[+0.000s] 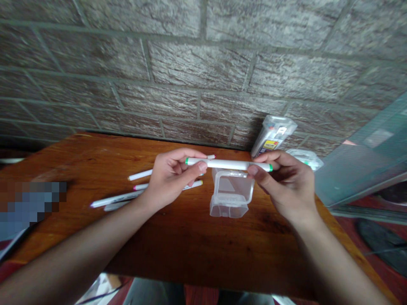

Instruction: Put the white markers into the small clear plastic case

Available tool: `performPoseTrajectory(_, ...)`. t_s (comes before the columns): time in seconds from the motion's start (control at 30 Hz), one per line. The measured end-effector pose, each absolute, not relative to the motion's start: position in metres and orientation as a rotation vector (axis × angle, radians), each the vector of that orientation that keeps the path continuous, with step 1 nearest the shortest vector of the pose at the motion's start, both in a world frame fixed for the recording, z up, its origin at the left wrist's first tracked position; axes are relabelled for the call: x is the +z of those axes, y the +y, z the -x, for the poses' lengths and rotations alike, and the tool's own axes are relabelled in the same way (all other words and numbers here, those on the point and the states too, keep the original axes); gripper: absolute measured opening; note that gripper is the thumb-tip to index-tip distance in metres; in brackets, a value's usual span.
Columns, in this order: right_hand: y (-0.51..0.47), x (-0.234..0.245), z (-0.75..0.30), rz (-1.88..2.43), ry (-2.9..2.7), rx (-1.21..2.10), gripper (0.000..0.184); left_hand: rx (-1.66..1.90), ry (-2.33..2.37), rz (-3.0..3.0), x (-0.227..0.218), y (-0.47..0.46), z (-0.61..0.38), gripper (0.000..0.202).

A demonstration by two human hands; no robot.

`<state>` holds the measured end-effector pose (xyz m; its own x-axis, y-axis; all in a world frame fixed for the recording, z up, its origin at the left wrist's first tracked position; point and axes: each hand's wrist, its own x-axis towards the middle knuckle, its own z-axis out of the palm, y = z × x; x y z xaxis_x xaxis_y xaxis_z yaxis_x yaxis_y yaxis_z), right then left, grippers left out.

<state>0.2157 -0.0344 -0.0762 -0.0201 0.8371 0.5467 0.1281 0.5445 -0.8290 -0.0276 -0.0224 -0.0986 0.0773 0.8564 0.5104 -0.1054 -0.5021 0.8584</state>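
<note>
A white marker with green ends [227,164] is held level above the table between my two hands. My left hand [171,176] pinches it near one end, thumb in front and fingers behind. At the other end my right hand [288,182] grips it between thumb and fingers. Just below the marker stands a clear plastic case [230,205] with its lid raised. Several white markers [122,197] with coloured ends lie on the table behind and beside my left hand, which partly hides them.
Against the stone-block wall [203,72] leans a clear pack with a yellow label [273,133]. Another clear plastic container [307,159] sits behind my right hand. The wooden table [178,241] has its front edge close to my legs. A glass panel [369,156] rises at the right.
</note>
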Motion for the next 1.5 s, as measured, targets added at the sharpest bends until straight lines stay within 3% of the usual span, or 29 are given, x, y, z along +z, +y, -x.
performPoseTrajectory(0.57, -0.033, -0.079, -0.22, 0.822, -1.406, 0.915, 0.011, 1.49, 0.651, -1.456, -0.108, -0.019, 0.034, 0.016)
performPoseTrajectory(1.5, -0.032, -0.073, -0.22, 0.853, -1.272, 1.031, 0.02, 1.508, 0.644, -1.271, -0.095, -0.021, 0.032, 0.023)
